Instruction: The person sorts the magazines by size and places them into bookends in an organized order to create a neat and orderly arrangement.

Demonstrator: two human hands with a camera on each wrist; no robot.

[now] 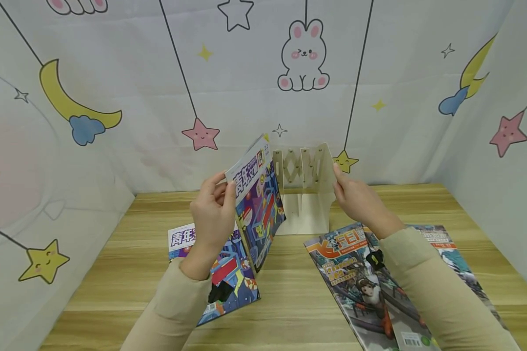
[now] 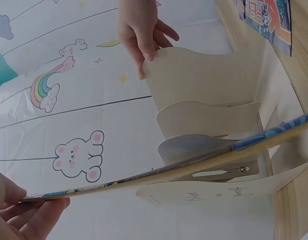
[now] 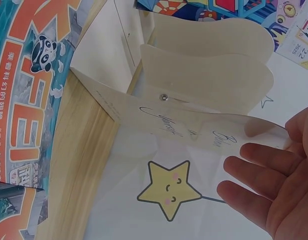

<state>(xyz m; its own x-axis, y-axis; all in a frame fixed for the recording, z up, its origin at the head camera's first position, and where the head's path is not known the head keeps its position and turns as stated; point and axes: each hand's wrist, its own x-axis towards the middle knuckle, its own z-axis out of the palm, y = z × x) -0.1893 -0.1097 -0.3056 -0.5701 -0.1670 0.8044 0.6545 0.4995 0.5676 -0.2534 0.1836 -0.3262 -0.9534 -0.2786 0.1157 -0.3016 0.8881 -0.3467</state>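
Observation:
My left hand (image 1: 214, 209) pinches the edge of a purple-and-blue magazine (image 1: 263, 209), thumb on the cover and fingers behind. The magazine stands upright, slightly tilted, at the left of a cream expandable book rack (image 1: 307, 214). In the left wrist view, its far part reaches between the lettered left end panel (image 2: 218, 195) and the neighbouring divider (image 2: 193, 146); whether it touches the rack's base is hard to see. My right hand (image 1: 360, 200) holds the upper edge of the right end panel (image 3: 193, 122) between thumb and fingers, its other fingers spread outside.
A matching purple magazine (image 1: 241, 287) lies flat on the wooden table (image 1: 290, 302), partly under my left arm. Overlapping sci-fi magazines (image 1: 347, 287) lie at the right, with another one (image 1: 458, 258) partly beneath my right sleeve. A printed white curtain (image 1: 246, 97) hangs behind the rack.

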